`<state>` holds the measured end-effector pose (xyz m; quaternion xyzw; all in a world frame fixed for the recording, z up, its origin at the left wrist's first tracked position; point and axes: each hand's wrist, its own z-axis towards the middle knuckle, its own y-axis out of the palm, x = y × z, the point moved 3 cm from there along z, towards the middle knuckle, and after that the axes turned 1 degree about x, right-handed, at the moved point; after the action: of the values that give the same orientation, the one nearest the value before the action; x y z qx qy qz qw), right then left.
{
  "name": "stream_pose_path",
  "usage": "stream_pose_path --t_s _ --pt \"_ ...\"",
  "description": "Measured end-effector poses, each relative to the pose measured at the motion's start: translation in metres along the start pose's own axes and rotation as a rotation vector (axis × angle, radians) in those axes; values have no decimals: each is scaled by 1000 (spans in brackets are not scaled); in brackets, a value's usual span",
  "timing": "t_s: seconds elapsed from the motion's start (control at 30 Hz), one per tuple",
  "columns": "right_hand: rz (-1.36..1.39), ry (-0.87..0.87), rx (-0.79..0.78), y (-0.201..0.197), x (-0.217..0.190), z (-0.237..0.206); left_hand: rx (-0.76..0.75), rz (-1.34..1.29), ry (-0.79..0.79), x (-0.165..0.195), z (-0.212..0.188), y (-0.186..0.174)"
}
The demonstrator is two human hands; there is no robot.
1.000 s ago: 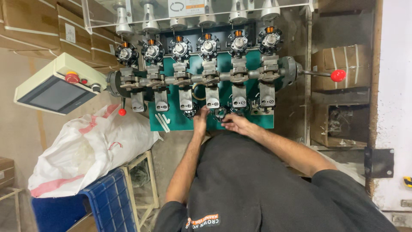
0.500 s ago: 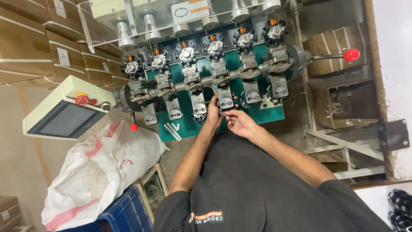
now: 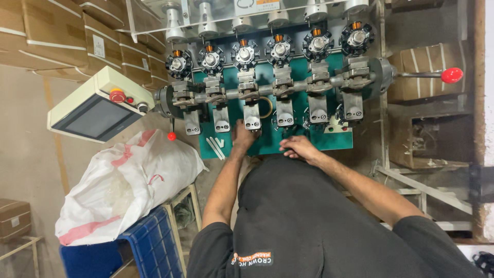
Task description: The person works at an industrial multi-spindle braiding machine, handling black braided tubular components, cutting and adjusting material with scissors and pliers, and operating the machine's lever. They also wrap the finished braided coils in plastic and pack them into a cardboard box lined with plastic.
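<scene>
Metal clamp block (image 3: 252, 117), third in the row on the green machine bed (image 3: 309, 141), long axis toward the person, is touched by the left hand (image 3: 243, 136) (finger state unclear; right hand (image 3: 297, 148) curled on the bed), and could pinch fingers if it shifts.

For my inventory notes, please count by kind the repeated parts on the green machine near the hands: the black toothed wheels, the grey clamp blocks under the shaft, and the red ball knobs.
Black toothed wheels: 6
Grey clamp blocks: 6
Red ball knobs: 2
Total: 14
The left hand touches the third clamp block from the left.
</scene>
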<state>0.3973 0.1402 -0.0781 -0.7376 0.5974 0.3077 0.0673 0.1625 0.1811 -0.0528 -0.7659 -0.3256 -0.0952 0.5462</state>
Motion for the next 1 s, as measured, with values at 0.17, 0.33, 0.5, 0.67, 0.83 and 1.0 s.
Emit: stream_pose_path --t_s 0.17,0.33,0.5,0.67,0.83,1.0 --pt "3 97 -87 43 -20 36 44 -64 240 1 -22 -10" --pt "-87 22 -205 53 -20 52 105 -118 470 3 -50 -12" --pt "429 108 -152 67 -12 54 -20 -1366 -129 -5 -31 5" --pt "596 13 -153 88 -16 48 -428 -1909 -146 15 -15 21" --pt "625 11 -40 97 -4 40 -704 -1832 -45 10 -6 14" --pt "727 31 28 108 7 38 -738 -1705 -54 1 -5 10"
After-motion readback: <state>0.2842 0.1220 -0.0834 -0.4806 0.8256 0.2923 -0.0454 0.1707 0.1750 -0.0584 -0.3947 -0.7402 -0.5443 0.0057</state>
